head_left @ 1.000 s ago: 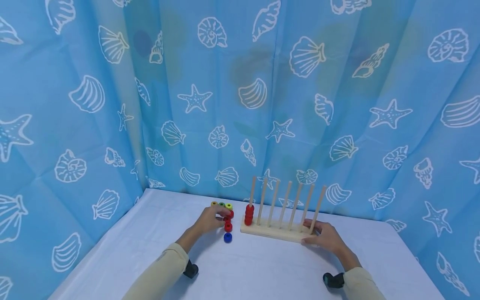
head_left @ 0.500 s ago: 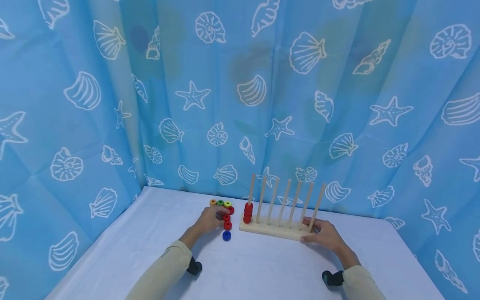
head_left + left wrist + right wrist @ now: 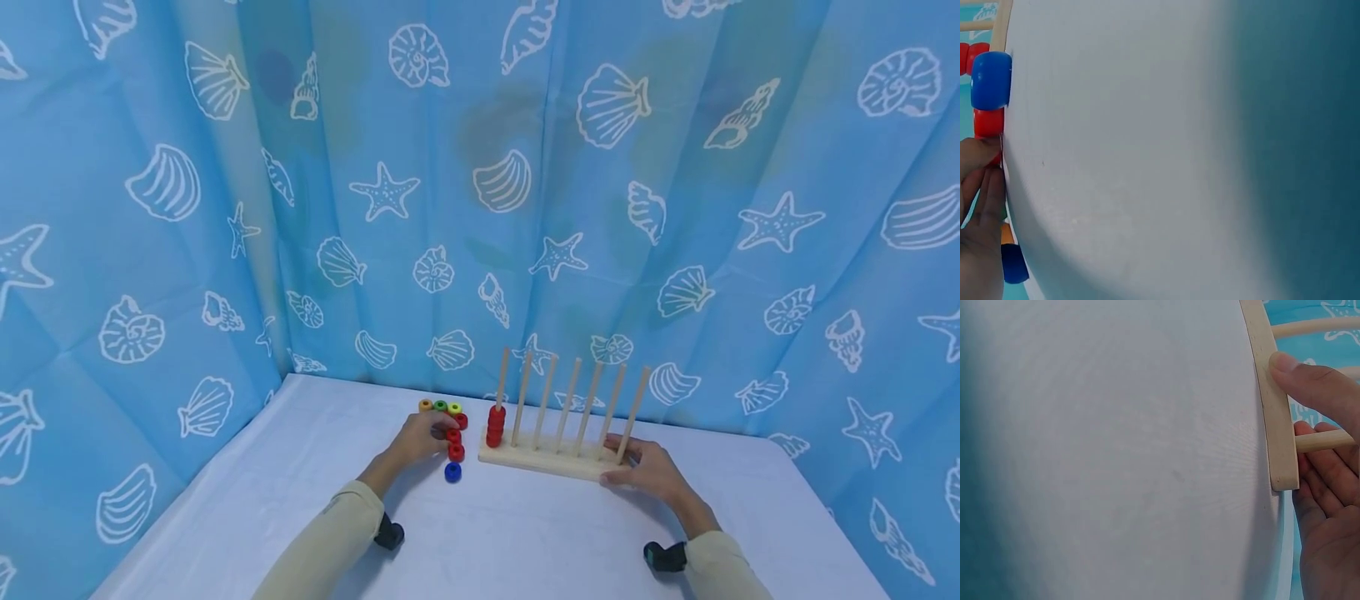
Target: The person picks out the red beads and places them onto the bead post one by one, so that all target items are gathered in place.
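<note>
Counter [image 3: 525,533], white-covered, with shell-print blue curtain [image 3: 480,167] behind. Landmark: wooden peg rack [image 3: 551,458], long axis left to right along the counter, seven pegs standing upright, slightly fanned. The leftmost peg carries a stack of red beads [image 3: 496,426]; the other six are bare.

Right hand [image 3: 651,471] at the rack's right end: thumb on the front edge of the base, fingers [image 3: 1325,469] fairly straight behind the last peg, bracing it.

Left hand [image 3: 420,437] just left of the rack, fingers curled over the loose beads; whether one is pinched, cannot tell. Loose red beads [image 3: 455,443] lie in a line just left of the rack, a blue bead [image 3: 452,472] at the near end, and orange, green and yellow beads [image 3: 441,407] at the far end.

Judgement: picking-up step, red beads threading onto the first peg. The next move calls for a firm pinch, bead hole turned vertical and lined over the peg tip.
</note>
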`<state>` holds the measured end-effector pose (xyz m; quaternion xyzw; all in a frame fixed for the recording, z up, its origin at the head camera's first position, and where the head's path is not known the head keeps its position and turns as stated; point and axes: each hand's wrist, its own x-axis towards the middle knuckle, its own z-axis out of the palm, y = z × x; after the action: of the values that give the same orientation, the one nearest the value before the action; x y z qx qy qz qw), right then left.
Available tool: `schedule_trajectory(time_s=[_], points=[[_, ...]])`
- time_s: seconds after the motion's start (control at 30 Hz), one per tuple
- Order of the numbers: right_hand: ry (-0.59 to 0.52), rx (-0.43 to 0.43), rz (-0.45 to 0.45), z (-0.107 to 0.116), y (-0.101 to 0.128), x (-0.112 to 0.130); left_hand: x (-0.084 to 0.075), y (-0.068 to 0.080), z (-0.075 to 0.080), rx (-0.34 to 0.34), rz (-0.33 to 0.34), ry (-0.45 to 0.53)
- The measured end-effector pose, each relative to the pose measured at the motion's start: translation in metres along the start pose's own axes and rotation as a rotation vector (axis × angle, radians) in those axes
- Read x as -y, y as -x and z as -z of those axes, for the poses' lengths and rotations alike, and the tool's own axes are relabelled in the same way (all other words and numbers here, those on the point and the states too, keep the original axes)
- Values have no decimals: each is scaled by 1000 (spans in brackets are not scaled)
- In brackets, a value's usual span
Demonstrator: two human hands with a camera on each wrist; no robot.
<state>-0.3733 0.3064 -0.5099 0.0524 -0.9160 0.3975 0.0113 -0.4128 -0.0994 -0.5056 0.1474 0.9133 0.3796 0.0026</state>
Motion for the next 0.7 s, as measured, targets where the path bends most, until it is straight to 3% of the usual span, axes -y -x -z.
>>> schedule_trajectory(time_s=[0.3,0.7], points=[[6,3,1,-2,0,0,-5,3,11,-7,4,-29],[-2,5,4,-2,-2,-3,-21,-4,20,-105,-97,81]])
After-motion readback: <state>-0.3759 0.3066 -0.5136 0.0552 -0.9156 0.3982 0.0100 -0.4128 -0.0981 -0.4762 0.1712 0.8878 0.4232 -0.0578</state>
